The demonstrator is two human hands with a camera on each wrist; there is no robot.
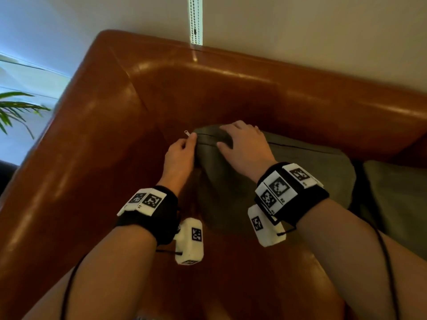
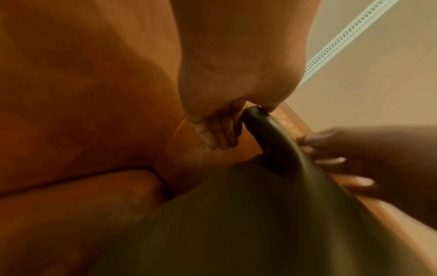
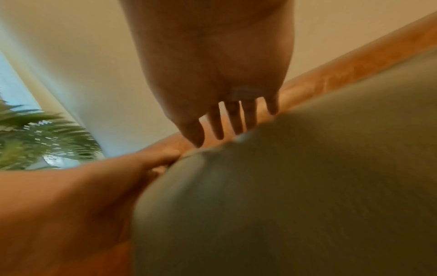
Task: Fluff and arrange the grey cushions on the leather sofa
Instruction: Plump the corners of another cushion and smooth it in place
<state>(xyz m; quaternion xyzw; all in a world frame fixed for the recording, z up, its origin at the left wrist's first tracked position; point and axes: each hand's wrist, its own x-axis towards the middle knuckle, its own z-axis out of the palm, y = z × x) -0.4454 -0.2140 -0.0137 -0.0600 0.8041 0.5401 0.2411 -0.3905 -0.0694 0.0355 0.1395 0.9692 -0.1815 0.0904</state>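
A grey cushion [image 1: 288, 176] [image 2: 260, 224] [image 3: 307, 186] stands upright in the corner of the brown leather sofa [image 1: 208, 93], leaning on the backrest. My left hand [image 1: 190, 137] [image 2: 248, 110] pinches its top left corner, beside the small metal zipper pull [image 1: 187, 133]. My right hand [image 1: 227, 136] [image 3: 227, 127] rests over the top edge just to the right, with spread straight fingers behind the cushion and the thumb on its front face. A second grey cushion [image 1: 397, 204] lies to the right on the seat.
The sofa armrest [image 1: 76, 146] rises on the left and the backrest runs along a pale wall. A beaded blind cord strip [image 1: 196, 19] hangs on the wall behind. A green plant [image 1: 16, 109] stands beyond the armrest by the window.
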